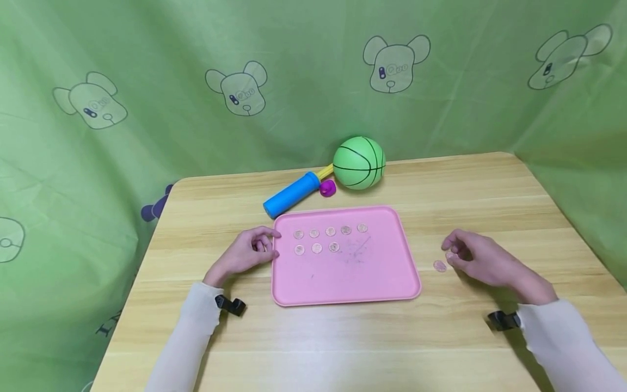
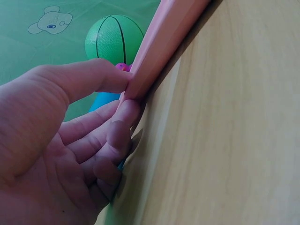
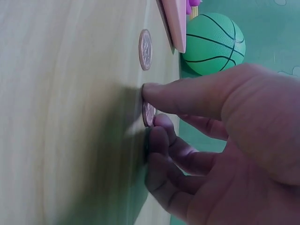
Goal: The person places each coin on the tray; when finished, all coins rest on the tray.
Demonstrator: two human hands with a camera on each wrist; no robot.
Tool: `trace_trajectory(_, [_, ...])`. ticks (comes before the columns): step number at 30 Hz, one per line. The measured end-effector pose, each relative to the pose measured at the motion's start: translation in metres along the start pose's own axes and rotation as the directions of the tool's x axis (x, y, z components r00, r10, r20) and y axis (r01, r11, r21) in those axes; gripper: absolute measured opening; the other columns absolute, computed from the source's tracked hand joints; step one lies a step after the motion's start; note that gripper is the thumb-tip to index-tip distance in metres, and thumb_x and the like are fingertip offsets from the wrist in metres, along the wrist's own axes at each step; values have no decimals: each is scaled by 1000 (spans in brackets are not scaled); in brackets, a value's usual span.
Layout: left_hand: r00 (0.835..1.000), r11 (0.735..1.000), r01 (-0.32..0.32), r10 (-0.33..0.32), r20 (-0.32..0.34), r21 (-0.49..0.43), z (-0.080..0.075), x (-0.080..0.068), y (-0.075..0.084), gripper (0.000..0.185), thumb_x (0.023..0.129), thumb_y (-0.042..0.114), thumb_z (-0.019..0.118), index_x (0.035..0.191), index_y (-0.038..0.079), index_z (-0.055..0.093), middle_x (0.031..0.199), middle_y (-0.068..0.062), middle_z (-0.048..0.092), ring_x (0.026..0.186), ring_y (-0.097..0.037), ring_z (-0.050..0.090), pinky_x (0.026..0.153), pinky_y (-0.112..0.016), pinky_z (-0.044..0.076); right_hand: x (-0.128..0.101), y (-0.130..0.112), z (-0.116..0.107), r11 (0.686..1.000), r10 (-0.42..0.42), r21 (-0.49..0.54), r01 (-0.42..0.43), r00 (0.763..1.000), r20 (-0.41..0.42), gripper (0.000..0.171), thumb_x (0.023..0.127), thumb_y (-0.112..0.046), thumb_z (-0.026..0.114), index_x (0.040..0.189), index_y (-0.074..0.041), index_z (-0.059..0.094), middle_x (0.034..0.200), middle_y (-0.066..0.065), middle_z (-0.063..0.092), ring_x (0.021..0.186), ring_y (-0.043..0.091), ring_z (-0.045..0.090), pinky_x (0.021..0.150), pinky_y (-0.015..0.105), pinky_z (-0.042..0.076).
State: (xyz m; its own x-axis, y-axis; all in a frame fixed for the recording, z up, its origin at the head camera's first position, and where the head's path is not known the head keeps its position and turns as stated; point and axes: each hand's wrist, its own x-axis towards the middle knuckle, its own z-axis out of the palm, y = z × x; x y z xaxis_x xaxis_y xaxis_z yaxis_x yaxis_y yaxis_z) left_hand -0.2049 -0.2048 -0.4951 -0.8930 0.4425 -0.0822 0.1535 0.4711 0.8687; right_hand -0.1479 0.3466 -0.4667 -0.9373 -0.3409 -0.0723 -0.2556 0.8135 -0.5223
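A pink tray (image 1: 343, 283) lies on the wooden table, with copper-coloured coins (image 1: 330, 231) on it: several in the back row, three in the row before it. My left hand (image 1: 247, 250) holds the tray's left rim, thumb and index fingertips against it and the other fingers curled. Right of the tray, my right hand (image 1: 482, 258) pinches a coin (image 3: 148, 112) between thumb and fingertips at the table surface. Another coin (image 1: 440, 266) lies flat just beside that hand, toward the tray.
Behind the tray are a blue pump (image 1: 292, 194), a small purple toy (image 1: 327, 188) and a green ball (image 1: 360, 163) with black lines. A green curtain (image 1: 313, 120) with printed bear heads hangs behind the table (image 1: 313, 348).
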Motion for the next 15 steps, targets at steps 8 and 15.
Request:
trace_trajectory(8, [1000, 1000, 0, 0, -4, 8, 0, 1, -1, 45, 93, 5, 82, 135, 0, 69, 95, -8, 69, 79, -15, 57, 71, -21, 47, 2, -3, -1, 1000, -2, 13, 2, 1000, -2, 21, 95, 1, 78, 111, -4, 67, 100, 5, 70, 89, 10, 59, 76, 24, 53])
trace_trajectory(15, [1000, 1000, -6, 6, 0, 7, 0, 1, -2, 45, 93, 5, 82, 136, 1, 69, 95, -6, 70, 78, -14, 58, 71, -21, 47, 3, -4, 0, 998, -9, 61, 12, 999, -52, 28, 87, 6, 84, 108, -5, 69, 96, 3, 71, 84, 5, 62, 74, 20, 55])
